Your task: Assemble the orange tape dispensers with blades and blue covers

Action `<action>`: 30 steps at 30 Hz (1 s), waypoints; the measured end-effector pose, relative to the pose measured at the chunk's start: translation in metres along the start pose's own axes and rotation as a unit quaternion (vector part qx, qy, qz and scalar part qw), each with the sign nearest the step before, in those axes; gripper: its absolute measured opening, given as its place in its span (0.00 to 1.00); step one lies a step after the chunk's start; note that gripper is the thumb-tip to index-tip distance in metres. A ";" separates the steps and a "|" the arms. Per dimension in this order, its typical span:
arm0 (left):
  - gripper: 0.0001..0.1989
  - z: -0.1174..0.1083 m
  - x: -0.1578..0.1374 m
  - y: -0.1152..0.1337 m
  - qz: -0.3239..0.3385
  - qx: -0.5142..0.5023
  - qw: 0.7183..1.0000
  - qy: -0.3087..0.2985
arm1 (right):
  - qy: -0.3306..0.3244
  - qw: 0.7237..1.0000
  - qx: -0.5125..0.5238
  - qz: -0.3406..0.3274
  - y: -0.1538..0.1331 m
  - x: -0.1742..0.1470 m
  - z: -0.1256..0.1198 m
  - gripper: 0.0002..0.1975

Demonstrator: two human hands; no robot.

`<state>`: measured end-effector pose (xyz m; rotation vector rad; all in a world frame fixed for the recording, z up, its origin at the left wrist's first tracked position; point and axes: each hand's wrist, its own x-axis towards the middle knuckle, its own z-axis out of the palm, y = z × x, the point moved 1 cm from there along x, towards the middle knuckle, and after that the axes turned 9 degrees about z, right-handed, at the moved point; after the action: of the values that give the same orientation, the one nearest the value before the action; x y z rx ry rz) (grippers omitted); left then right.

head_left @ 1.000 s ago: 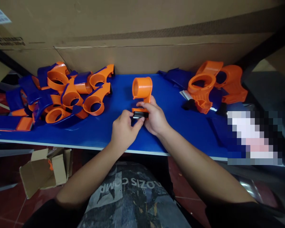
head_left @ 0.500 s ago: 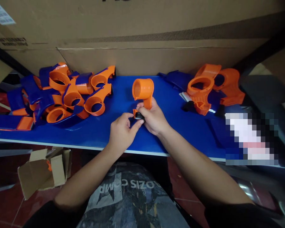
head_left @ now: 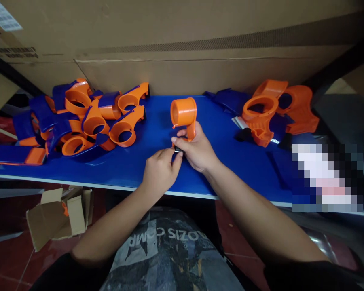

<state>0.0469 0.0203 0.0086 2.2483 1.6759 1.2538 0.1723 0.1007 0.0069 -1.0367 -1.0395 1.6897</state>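
In my right hand (head_left: 200,149) is an orange plastic tape dispenser body (head_left: 183,112), its round ring up and facing me, my fingers wrapped around its handle. A small black part (head_left: 178,149) sits at the dispenser's near end, under my right thumb. My left hand (head_left: 161,166) is closed there, with thumb and forefinger pinching the black part from the left. The fingertips hide most of that end.
Several orange-and-blue tape dispensers (head_left: 94,123) lie heaped at the left of the blue tabletop (head_left: 157,121). Orange dispenser bodies (head_left: 261,107) and dark blue pieces (head_left: 227,101) lie at the right. Cardboard (head_left: 185,74) stands behind; an open carton (head_left: 53,220) is on the floor.
My left fingers have closed in on the dispenser's near end, and my right thumb now covers more of the black part. The view has shifted slightly.
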 end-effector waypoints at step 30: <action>0.14 -0.019 0.022 -0.052 -0.207 -0.500 0.840 -0.050 | -0.039 0.996 0.068 0.052 -0.015 -0.008 0.005 0.27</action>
<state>-0.0037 0.0517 0.0074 1.2158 0.9737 1.3769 0.1738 0.0960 0.0242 -0.9558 -0.9190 1.8714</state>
